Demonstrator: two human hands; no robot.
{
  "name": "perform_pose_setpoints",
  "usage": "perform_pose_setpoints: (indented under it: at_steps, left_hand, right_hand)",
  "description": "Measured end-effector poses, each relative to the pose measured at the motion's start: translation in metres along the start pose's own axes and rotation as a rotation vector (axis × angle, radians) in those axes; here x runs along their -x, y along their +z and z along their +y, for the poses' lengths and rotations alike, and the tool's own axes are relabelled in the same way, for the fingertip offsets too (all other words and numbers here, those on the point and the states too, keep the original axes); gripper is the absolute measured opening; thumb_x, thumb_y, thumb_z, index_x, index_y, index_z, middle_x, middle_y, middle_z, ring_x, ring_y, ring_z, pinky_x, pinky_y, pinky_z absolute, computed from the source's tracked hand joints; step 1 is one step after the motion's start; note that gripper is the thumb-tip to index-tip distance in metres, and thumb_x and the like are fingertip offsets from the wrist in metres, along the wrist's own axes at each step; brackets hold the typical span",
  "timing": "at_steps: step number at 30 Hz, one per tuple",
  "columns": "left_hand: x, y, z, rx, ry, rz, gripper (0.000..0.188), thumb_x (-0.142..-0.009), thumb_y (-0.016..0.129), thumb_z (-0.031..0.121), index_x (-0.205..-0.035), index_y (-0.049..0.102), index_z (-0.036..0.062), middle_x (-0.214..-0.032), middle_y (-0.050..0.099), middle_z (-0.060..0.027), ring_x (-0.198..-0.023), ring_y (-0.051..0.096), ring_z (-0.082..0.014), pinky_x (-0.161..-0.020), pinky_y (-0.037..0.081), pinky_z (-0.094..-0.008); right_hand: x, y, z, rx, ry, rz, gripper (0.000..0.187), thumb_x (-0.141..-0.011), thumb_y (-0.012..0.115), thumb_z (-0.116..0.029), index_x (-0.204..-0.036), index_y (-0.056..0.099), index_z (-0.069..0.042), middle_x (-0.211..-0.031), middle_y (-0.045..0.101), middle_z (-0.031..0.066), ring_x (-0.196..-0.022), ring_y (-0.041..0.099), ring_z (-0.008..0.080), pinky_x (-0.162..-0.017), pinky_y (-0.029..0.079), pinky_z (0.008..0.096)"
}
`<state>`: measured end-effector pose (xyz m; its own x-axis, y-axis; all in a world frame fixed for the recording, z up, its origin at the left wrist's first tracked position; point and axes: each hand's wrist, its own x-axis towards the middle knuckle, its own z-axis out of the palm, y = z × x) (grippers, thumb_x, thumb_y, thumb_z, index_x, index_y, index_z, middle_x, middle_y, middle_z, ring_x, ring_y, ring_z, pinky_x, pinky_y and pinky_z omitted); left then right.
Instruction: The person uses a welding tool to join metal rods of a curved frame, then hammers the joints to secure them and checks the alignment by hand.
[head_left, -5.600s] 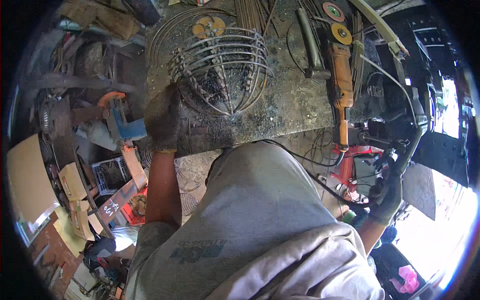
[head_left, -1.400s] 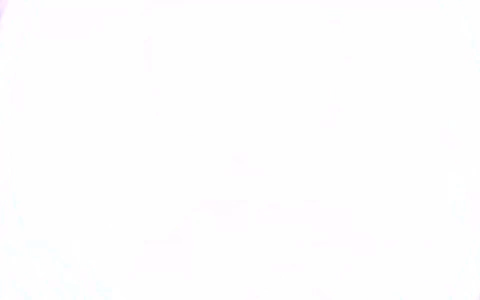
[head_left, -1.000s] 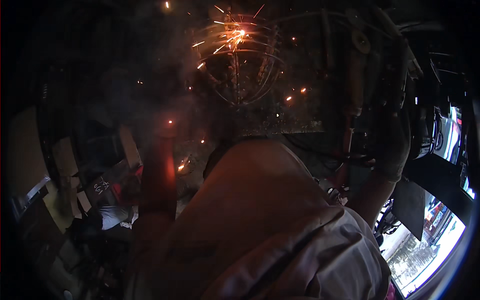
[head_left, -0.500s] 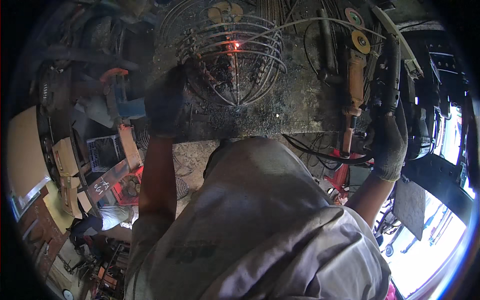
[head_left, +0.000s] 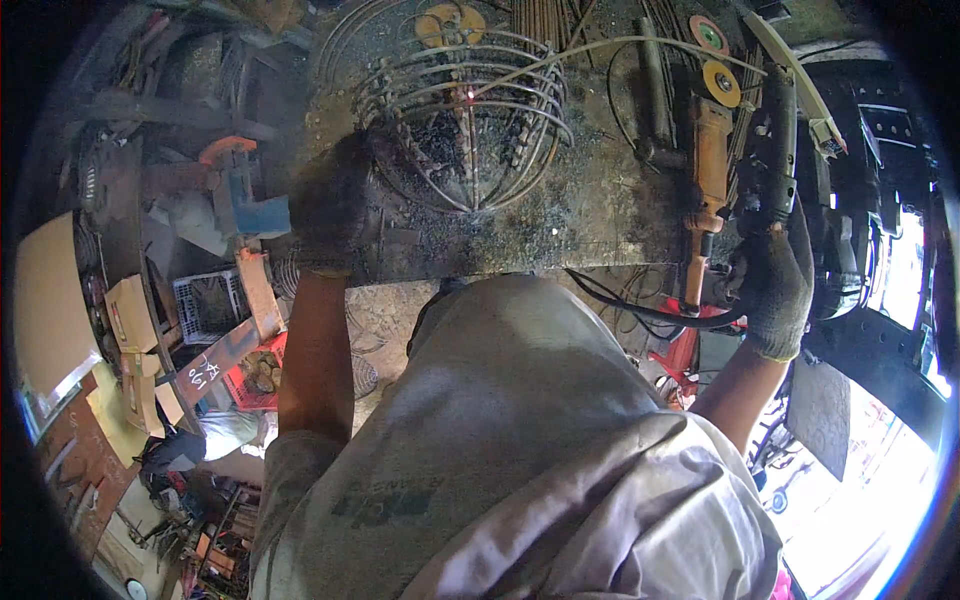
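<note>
A dome-shaped frame of bent metal rods [head_left: 473,205] lies on the dark workbench. My right hand [head_left: 780,280], in a knitted work glove, is closed round the dark handle of a welding electrode holder [head_left: 784,150]. From its far end a long, bent welding rod [head_left: 620,40] reaches left to the frame's middle rib, where a small pinkish glow shows at the tip. At the frame's left side is my left hand [head_left: 332,205] in a dark glove. Its fingers merge with shadow beside the rods, so their grip is not readable.
An angle grinder [head_left: 712,150] with a yellow disc lies left of the electrode holder. Beyond the frame are a round yellowish disc [head_left: 450,26] and several thin rods [head_left: 540,25]. A black cable [head_left: 650,318] hangs by the bench front. Crates [head_left: 210,305] stand at the left.
The bright orange-red glow at the rod's tip has shrunk to a faint pinkish spot, and the picture is lighter. Both hands stay nearly in place.
</note>
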<state>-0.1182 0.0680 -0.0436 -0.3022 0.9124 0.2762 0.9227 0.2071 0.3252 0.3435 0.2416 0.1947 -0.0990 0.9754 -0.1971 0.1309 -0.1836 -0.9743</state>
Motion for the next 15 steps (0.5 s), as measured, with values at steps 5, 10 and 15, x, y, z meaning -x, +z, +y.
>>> perform_pose_setpoints:
  at_steps: [5,10,15]
  left_hand:
    - [-0.017,-0.036,0.035,-0.317,0.080,-0.158,0.045,-0.096,0.060,0.014,-0.141,0.057,0.0096,-0.137,0.061,-0.0179,-0.123,0.061,-0.0355,-0.101,0.053,-0.0412]
    - [-0.009,-0.031,0.035,-0.181,0.093,-0.020,0.046,-0.095,0.060,0.013,-0.141,0.057,0.0095,-0.138,0.061,-0.0174,-0.124,0.061,-0.0349,-0.102,0.052,-0.0411]
    - [-0.005,-0.034,0.036,-0.163,0.085,0.000,0.047,-0.094,0.060,0.011,-0.141,0.057,0.0094,-0.138,0.061,-0.0168,-0.125,0.060,-0.0342,-0.103,0.052,-0.0411]
  right_hand:
    - [0.002,-0.004,0.003,0.062,0.017,0.026,0.059,-0.100,0.061,-0.014,-0.152,0.040,0.003,-0.129,0.064,0.0169,-0.108,0.066,0.0191,-0.089,0.053,0.0304]
    - [0.000,0.003,0.002,0.073,-0.022,0.021,0.059,-0.100,0.061,-0.015,-0.152,0.041,0.003,-0.129,0.064,0.0167,-0.108,0.066,0.0187,-0.089,0.053,0.0302]
    - [-0.004,0.006,0.001,0.086,-0.033,0.008,0.058,-0.100,0.061,-0.016,-0.152,0.041,0.003,-0.129,0.064,0.0165,-0.108,0.066,0.0184,-0.088,0.053,0.0300]
